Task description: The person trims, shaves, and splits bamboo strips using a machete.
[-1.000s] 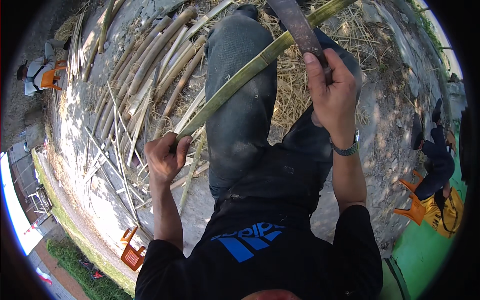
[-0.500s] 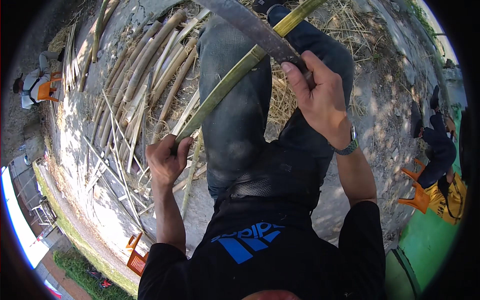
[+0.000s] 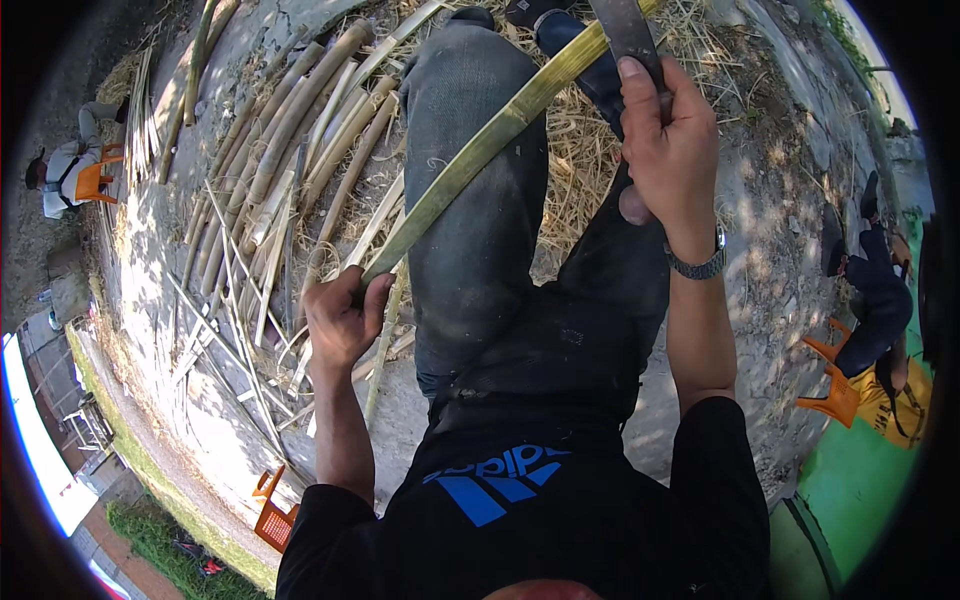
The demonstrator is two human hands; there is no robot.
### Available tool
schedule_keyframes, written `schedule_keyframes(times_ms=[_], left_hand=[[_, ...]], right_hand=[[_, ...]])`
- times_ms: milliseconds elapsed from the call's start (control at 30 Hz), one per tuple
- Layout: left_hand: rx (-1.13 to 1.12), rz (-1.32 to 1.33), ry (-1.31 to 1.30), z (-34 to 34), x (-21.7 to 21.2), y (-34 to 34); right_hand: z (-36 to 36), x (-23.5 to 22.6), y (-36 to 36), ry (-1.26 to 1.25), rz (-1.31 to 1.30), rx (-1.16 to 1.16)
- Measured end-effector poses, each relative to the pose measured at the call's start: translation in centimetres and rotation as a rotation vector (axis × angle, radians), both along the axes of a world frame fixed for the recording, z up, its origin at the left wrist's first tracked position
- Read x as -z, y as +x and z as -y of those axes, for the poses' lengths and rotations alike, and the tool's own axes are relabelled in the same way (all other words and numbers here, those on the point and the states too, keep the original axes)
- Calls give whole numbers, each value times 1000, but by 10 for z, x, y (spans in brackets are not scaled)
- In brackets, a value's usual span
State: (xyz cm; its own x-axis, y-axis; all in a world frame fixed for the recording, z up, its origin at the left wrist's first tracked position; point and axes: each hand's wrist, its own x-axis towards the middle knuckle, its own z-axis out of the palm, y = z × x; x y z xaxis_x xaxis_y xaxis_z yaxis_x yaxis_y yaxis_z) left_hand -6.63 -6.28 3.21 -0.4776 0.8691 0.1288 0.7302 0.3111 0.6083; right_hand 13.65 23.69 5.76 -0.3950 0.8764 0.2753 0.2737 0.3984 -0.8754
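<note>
l hand grips bamboo strip; r hand grips blade.

One green bamboo strip, one blade, three orange chairs, two other people.

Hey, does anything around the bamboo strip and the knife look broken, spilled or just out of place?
Nothing stands out. The left hand grips the green bamboo strip, the right hand holds the blade against it; shavings litter the ground.
</note>
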Motion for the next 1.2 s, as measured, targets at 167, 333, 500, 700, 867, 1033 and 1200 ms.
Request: schedule_keyframes(times_ms=[167,333,500,700,867,1033,1200], left_hand=[[-1,70,-75,7,-7,-14],[-77,125,-98,20,-21,-12],[-124,-88,-176,32,-24,-3],[-115,-89,-116,37,-6,0],[-132,-32,-40,27,-1,4],[-130,-52,-88,31,-4,1],[-95,-60,-38,20,-4,7]], right_hand=[[1,4,10,-33,24,2],[2,9,15,16,103,-43],[15,13,5,-132,5,-29],[35,6,9,111,107,-178],[27,7,0,-58,71,-75],[34,0,9,-34,188,-320],[38,2,-2,-197,67,-147]])
